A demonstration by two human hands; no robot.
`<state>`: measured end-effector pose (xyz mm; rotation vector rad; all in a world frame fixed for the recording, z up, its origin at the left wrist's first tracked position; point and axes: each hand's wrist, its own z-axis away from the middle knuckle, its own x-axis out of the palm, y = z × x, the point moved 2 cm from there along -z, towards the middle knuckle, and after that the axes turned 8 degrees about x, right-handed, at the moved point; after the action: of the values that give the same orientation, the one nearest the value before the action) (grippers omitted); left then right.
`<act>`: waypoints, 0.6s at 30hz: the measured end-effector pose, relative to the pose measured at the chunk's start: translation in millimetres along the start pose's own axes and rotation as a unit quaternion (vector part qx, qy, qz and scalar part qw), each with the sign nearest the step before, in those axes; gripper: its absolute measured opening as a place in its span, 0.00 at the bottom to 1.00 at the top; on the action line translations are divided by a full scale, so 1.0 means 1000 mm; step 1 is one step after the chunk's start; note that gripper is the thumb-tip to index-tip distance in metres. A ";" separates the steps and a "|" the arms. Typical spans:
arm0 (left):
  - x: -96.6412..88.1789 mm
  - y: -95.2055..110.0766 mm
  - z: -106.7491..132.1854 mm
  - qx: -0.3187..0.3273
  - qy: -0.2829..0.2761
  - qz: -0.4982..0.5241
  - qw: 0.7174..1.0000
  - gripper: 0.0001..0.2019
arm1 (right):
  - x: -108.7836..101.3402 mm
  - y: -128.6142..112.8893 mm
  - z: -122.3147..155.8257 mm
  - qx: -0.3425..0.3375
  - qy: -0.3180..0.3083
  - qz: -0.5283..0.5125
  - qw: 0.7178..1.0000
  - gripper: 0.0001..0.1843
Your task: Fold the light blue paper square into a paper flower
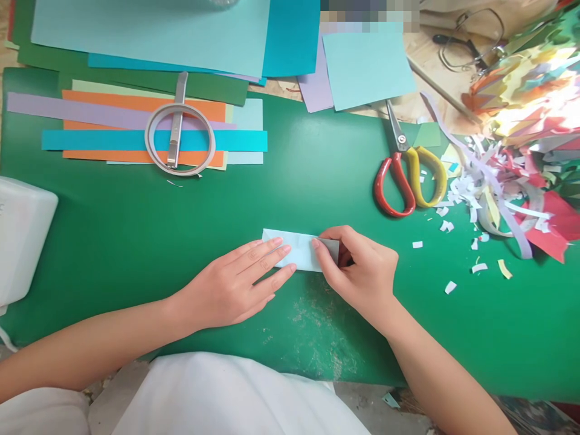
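A small folded piece of pale blue paper lies on the green mat in the middle. My left hand rests flat on its left part, fingers stretched out and together, pressing it down. My right hand pinches the paper's right end between thumb and fingers, where a fold stands up a little. Both forearms come in from the bottom edge.
Red-and-yellow scissors lie to the upper right, beside a heap of coloured paper scraps. A tape ring with a metal cutter sits on coloured strips at upper left. Large paper sheets lie at the back. A white device stands at left.
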<state>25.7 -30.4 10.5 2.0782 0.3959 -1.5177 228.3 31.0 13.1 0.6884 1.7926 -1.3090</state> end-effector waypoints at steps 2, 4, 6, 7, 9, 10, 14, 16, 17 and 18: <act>0.000 0.000 0.000 0.000 -0.002 0.002 1.000 0.22 | 0.001 0.000 0.000 -0.005 0.003 0.002 1.000 0.05; 0.001 0.000 0.000 -0.001 -0.003 0.004 1.000 0.22 | 0.001 0.000 0.000 -0.008 0.004 0.004 1.000 0.05; 0.001 0.000 0.000 -0.001 -0.003 0.004 1.000 0.22 | 0.002 0.000 0.000 -0.011 0.005 0.005 1.000 0.05; 0.001 0.000 0.001 -0.001 -0.004 0.005 1.000 0.22 | 0.002 0.000 0.000 -0.012 0.006 0.005 1.000 0.05; 0.001 0.000 0.000 -0.003 -0.003 0.005 1.000 0.22 | 0.002 0.000 0.000 -0.013 0.006 0.007 1.000 0.06; 0.001 0.000 0.000 -0.003 -0.004 0.005 1.000 0.22 | 0.002 0.000 0.000 -0.013 0.005 0.008 1.000 0.06; 0.001 0.000 0.000 -0.004 -0.007 0.005 1.000 0.22 | 0.002 0.000 0.000 -0.013 0.002 0.011 1.000 0.06; 0.001 0.000 0.001 -0.005 -0.009 0.007 1.000 0.23 | 0.002 0.000 -0.001 -0.015 0.003 0.010 1.000 0.06; 0.001 0.000 0.001 -0.007 -0.011 0.010 1.000 0.23 | 0.002 0.000 -0.001 -0.015 0.003 0.011 1.000 0.06; 0.001 -0.001 0.001 -0.009 -0.014 0.014 1.000 0.23 | 0.002 0.000 -0.001 -0.016 0.003 0.013 1.000 0.06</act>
<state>25.0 -30.6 8.7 2.0376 0.3682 -1.5194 227.4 31.7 11.3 0.6965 1.7999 -1.2611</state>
